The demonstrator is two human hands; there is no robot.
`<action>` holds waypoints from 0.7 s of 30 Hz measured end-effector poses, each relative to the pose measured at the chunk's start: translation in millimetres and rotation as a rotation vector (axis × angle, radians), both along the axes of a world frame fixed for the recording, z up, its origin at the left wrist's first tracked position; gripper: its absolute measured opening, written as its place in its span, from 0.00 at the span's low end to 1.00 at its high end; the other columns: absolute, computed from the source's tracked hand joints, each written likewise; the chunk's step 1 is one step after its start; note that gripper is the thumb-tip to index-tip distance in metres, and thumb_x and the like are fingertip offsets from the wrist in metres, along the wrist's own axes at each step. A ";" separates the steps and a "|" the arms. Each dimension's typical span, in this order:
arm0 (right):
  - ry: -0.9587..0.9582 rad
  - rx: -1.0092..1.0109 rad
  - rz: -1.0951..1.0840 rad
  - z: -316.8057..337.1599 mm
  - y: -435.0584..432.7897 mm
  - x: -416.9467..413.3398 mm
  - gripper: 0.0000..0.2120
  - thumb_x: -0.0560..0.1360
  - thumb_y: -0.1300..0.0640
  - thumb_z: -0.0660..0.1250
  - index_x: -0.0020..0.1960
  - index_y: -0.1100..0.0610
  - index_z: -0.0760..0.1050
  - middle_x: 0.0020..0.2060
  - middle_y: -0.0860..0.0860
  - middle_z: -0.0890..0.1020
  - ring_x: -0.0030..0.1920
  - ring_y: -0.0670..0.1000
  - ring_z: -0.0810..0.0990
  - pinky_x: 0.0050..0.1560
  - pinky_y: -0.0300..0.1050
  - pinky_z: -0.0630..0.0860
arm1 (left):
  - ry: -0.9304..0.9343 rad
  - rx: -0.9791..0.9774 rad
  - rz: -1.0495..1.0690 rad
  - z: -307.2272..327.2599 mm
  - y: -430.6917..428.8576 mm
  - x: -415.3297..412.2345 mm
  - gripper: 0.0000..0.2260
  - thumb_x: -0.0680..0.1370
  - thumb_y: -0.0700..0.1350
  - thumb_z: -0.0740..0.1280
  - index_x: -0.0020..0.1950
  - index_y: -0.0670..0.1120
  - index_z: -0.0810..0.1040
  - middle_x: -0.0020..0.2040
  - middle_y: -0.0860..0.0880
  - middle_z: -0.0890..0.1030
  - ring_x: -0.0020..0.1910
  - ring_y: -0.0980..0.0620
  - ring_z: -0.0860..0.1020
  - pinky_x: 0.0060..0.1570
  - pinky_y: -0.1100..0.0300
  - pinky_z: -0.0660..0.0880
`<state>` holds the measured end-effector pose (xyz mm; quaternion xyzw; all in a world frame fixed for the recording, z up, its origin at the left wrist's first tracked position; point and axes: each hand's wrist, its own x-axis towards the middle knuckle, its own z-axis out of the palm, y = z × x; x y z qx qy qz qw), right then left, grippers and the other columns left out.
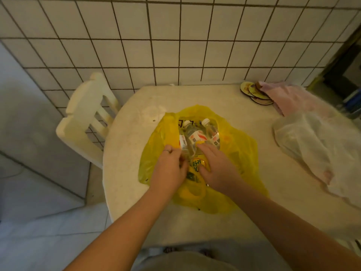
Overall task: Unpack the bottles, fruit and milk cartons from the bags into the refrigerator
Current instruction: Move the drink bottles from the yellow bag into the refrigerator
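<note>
Reaching into the yellow bag [240, 145] on the desk [134, 137], both grips are down among the bottles. The left grip [170, 167] has curled fingers beside the clear bottles [192, 133]; I cannot tell what it holds. The right grip [214, 167] lies on a yellow bottle [196, 165], fingers almost straight. A white bag [312, 143] sits to the right, well apart.

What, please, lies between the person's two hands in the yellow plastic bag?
In the head view, a yellow-labelled drink bottle lies between the left hand and right hand.
</note>
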<state>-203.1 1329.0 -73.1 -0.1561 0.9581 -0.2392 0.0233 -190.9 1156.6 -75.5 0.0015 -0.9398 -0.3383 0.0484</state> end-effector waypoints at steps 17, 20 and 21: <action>-0.283 -0.172 -0.054 -10.7 3.2 -46.7 0.45 0.72 0.46 0.74 0.80 0.53 0.51 0.77 0.54 0.62 0.76 0.56 0.62 0.72 0.54 0.66 | 0.011 -0.241 0.482 11.5 -5.9 6.3 0.20 0.78 0.49 0.67 0.69 0.49 0.74 0.70 0.46 0.69 0.67 0.41 0.66 0.63 0.45 0.69; -0.253 -0.101 -0.050 -8.6 2.0 -46.3 0.45 0.70 0.42 0.74 0.78 0.54 0.54 0.74 0.55 0.67 0.73 0.57 0.65 0.67 0.54 0.70 | 0.054 -0.065 0.323 13.4 17.9 -0.7 0.17 0.77 0.44 0.69 0.66 0.47 0.76 0.63 0.46 0.71 0.62 0.45 0.72 0.59 0.50 0.74; -0.261 -0.095 -0.052 -8.0 1.8 -46.9 0.44 0.70 0.42 0.75 0.77 0.55 0.56 0.72 0.55 0.68 0.72 0.58 0.67 0.66 0.54 0.70 | 0.020 -0.053 0.300 13.5 24.0 -3.3 0.18 0.76 0.44 0.70 0.66 0.47 0.75 0.63 0.46 0.71 0.61 0.45 0.72 0.58 0.50 0.74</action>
